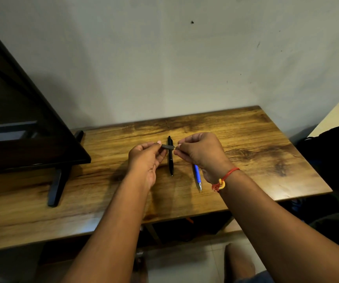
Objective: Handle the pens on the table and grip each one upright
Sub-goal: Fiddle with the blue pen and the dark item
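Observation:
A dark grey pen (168,147) is held level above the wooden table (266,144), one end pinched by my left hand (145,158) and the other by my right hand (202,154). Most of it is hidden by my fingers. Directly below it a black pen (170,162) lies flat on the table, pointing toward me. A blue pen (197,177) lies flat to its right, its far end hidden under my right hand.
A dark monitor (21,127) on a black stand (59,180) fills the left of the table. The wall (164,58) runs close behind. A black bag (335,152) sits off the right edge. My knee (239,260) shows below the front edge.

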